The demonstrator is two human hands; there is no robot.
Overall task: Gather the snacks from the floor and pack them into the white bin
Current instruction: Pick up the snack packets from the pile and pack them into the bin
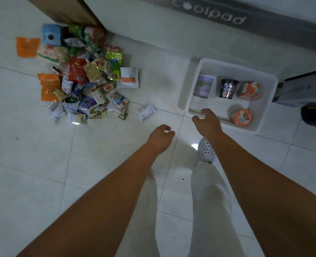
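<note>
Snacks (86, 76) lay heaped on the floor (42, 164) near its far edge, against a brown board (64, 8), with one white packet (146, 111) lying apart. The white bin (191, 84) sat to the right, with four cups (228, 89) inside. The left hand (160, 137) hung over bare tiles, fingers loosely curled and empty. The right hand (208, 121) hovered at the bin's near rim, fingers slack and apart, holding nothing.

1. In the snack pile (83, 80), well left of the white bin (187, 89), the lower packets lie hidden under the upper ones, and their print is too blurred to read.
2. The right hand (208, 120) covers part of the white bin's near rim.
3. Just right of the white bin, a dark round thing (314, 115) is cut off by the picture's edge.
4. Far left of the white bin, a brown panel (60, 8) is cut off at the top.
</note>
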